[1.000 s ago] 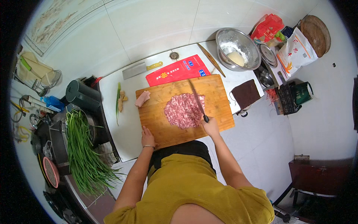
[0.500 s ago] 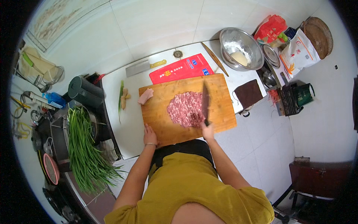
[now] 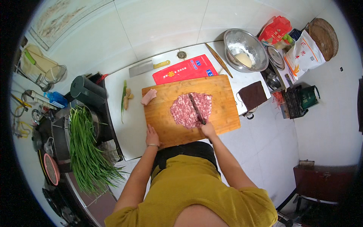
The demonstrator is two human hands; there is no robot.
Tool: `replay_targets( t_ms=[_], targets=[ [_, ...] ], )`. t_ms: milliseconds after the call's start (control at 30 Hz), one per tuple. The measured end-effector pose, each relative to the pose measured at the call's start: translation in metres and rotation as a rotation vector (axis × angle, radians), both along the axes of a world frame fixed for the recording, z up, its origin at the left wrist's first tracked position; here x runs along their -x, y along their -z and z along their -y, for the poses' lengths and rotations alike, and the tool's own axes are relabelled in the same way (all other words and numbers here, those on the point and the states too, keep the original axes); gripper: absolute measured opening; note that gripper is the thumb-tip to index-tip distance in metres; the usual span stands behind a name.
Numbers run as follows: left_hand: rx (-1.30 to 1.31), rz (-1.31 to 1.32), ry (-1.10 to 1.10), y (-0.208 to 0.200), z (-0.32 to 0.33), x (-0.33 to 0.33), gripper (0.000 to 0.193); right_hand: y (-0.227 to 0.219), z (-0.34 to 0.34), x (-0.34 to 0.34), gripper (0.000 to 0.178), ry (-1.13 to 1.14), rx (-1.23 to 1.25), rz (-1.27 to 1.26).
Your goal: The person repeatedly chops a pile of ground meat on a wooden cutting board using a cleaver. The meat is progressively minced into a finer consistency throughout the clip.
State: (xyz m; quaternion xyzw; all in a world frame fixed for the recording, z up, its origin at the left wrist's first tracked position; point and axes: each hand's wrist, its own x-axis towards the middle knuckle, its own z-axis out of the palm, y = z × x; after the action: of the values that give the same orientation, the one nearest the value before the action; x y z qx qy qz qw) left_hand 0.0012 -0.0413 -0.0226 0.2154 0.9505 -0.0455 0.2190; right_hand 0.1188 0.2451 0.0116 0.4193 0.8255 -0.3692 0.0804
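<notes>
A wooden cutting board (image 3: 223, 109) bears a flat, round patch of minced meat (image 3: 182, 111). My right hand (image 3: 208, 130) is closed round the handle of a kitchen knife (image 3: 196, 107), whose dark blade lies across the mince, slanting up to the left. At the board's near left corner, my left hand (image 3: 152, 136) rests against the edge with its fingers stretched out. A pale pink piece of meat (image 3: 149, 97) sits near the board's far left corner.
Left of the board lie a green onion (image 3: 123, 100) and ginger (image 3: 128, 98); chives (image 3: 87, 155) hang farther left. Behind are a cleaver (image 3: 140, 69), a red packet (image 3: 181, 72), a rolling pin (image 3: 218, 60) and a steel bowl (image 3: 261, 56) holding dough (image 3: 244, 59).
The knife has swung leftward from the mince's right side and now lies across it. My right hand has shifted slightly left; my left hand stays at the board's corner.
</notes>
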Motion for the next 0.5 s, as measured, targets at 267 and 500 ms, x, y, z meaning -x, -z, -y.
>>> replay_targets(
  t_ms=[267,500],
  targets=[
    [0.017,0.095,-0.036,-0.05,-0.014,-0.004,0.07,-0.052,0.012,0.007,0.035,0.168,-0.029,-0.204],
    [-0.01,0.041,-0.043,-0.017,-0.005,-0.004,0.113,-0.113,-0.027,0.008,0.031,0.067,0.217,-0.043]
  ],
)
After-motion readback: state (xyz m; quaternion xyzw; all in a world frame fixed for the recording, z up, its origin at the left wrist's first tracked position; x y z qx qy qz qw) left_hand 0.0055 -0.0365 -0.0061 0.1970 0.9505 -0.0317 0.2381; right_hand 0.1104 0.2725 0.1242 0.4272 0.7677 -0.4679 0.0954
